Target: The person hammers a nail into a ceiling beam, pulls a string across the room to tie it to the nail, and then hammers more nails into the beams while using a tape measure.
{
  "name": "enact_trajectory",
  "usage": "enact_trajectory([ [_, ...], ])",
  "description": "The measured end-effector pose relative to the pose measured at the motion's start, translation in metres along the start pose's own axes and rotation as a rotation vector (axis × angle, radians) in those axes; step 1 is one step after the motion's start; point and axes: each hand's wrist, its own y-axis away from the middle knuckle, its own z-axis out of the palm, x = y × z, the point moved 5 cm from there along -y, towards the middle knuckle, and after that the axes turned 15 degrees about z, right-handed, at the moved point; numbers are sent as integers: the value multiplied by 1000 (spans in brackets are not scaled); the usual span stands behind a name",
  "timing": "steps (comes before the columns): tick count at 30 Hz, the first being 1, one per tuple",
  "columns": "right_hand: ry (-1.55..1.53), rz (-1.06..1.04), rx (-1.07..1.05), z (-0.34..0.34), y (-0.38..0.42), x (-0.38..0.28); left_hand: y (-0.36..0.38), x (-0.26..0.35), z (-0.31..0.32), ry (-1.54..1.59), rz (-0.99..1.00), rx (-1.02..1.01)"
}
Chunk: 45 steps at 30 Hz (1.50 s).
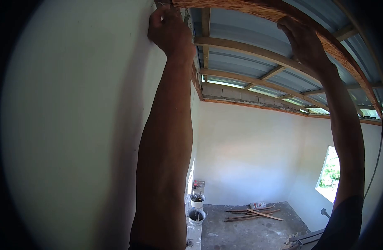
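Both my arms reach overhead to a long wooden batten point(258, 9) that runs along the top of the view under the metal roof. My left hand point(168, 29) is closed at the batten's left end, where it meets the white wall point(75, 125); it seems to pinch something thin against the wall top, too small to tell what. My right hand point(304, 41) grips the batten from below further to the right, fingers curled over its edge.
Wooden rafters point(249, 50) and corrugated roof sheets point(241, 29) are overhead. Far below lie a concrete floor, two buckets point(197, 208) by the wall, loose timber strips point(254, 214) and a window opening point(329, 173) on the right.
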Motion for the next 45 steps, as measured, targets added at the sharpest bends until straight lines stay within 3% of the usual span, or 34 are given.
enact_trajectory([
  [2, -86, 137, -110, 9, 0, 4, -9, -7, 1, 45, 117, -50],
  [5, -174, 235, -80, 35, -12, -25, 0, 29, 15, -960, 751, -135],
  [7, -183, 256, -133, 50, -25, -52, 9, 22, 12, -1009, 652, -253],
  [8, -174, 184, -50, 56, -32, -58, 12, 19, 10, -1029, 602, -311],
  [11, -370, 286, -186, 38, -64, -85, 20, 16, 5, -1032, 525, -434],
  [15, -282, 91, 102, 92, -104, -113, 38, 13, 7, -1146, 400, -547],
  [17, -344, 43, 74, 89, -107, -122, 50, 24, -1, -1071, 363, -524],
  [21, -396, 29, 50, 82, -124, -118, 74, 62, -19, -869, 500, -366],
  [24, -544, 259, -256, 68, -131, -130, 72, 79, -20, -834, 502, -391],
  [29, -663, 334, -417, 106, -150, -123, 50, 100, -15, -760, 638, -450],
  [30, -671, 323, -421, 115, -155, -121, 44, 103, -12, -822, 769, -423],
  [33, 384, -386, -159, 141, -162, -140, 33, 90, -6, -650, 642, -232],
  [36, 296, -240, -155, 128, -159, -139, 30, 76, -3, -397, 296, -63],
  [37, -27, -20, -196, 121, -159, -133, 27, 67, -3, -293, 206, -2],
  [39, -676, 421, -267, 113, -150, -118, 19, 52, -2, -323, 229, 60],
  [42, -733, 475, -483, 77, -134, -131, 21, 47, -9, -348, 209, 117],
  [45, 188, -270, -221, 175, -171, -119, 39, 74, -8, -505, 266, 106],
])
